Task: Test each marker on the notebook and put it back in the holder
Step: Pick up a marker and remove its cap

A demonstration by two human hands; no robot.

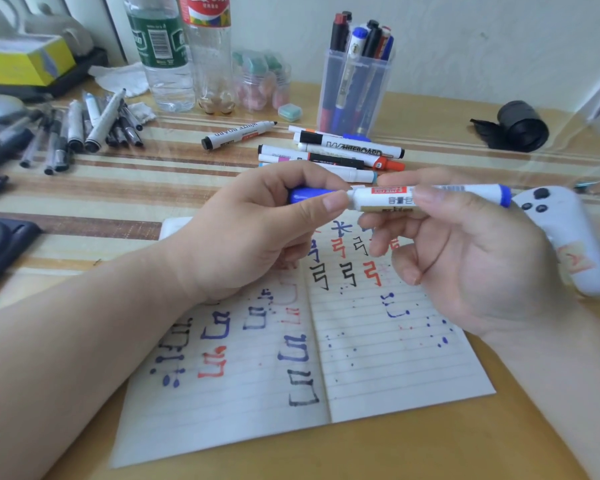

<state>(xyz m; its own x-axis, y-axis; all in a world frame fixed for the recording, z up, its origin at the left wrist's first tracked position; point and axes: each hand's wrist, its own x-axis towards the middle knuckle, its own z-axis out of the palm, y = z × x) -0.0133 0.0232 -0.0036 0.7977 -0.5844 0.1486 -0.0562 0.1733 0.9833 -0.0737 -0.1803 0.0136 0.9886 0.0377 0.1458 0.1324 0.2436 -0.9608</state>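
While my left hand [257, 230] curls its fingers [326, 202] round the blue cap [305, 195], my right hand [465, 251] pinches the white barrel of the marker [388, 197], held level just above the open notebook [378, 368]. My hands hide the top of its scribbled pages. Beyond lie loose markers [343, 152] on the worktop [153, 181], then the holder [355, 95] with more standing upright; a white controller [568, 237] sits to the right.

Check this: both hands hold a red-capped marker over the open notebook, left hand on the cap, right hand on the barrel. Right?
The cap is blue, not red. The head view shows the left hand on the blue cap, the right hand on the barrel of the marker, over the open notebook.
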